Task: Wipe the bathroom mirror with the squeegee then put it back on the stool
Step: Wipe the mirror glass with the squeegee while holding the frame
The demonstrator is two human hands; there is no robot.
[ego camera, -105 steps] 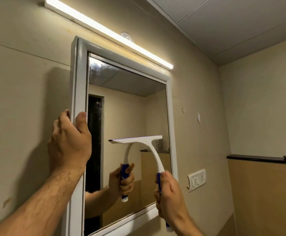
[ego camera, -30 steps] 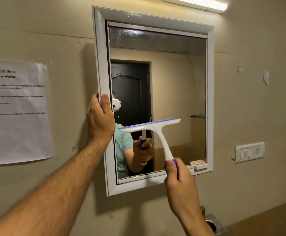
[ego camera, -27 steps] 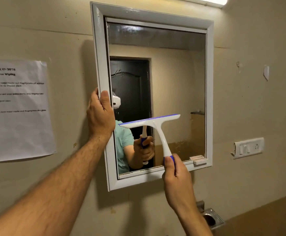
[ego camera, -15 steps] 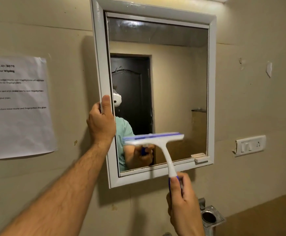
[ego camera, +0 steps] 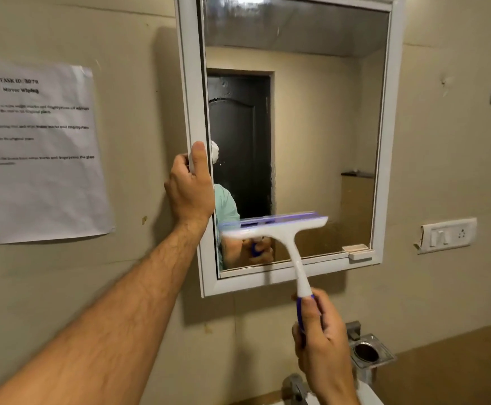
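- Head view, taking the mirror (ego camera: 311,118) as the landmark: the left hand (ego camera: 190,188) is gripping the mirror's white frame (ego camera: 190,83) on its left edge, thumb lying up the front face and fingers wrapped behind — to my eye it is bracing the frame so it does not rock or swing while the glass is being worked.
- The right hand (ego camera: 321,337) is hanging below the mirror's bottom rail, curled tight around the blue grip of the squeegee (ego camera: 282,229), thumb laid along the handle — that reach is keeping the knuckles off the glass.
- The squeegee's white neck is rising from the hand, up and slightly left across the bottom rail, and its head is lying roughly level across the lower left part of the glass, just above the rail. Its left end is blurring, so I judge it is moving through a stroke; whether the blade is truly pressing on the glass I cannot tell.
- A faint vertical streak is showing higher on the glass above the blade's right end, so I would guess wiping is not yet finished.
- A small white catch (ego camera: 358,252) is sitting at the mirror's lower right corner, well apart from the blade.
- Left of the mirror a printed sheet (ego camera: 37,153) is hanging on the wall; right of it, a switch plate (ego camera: 446,235); below it, a metal holder (ego camera: 368,352) beside the right hand.
- The stool is not appearing anywhere here.
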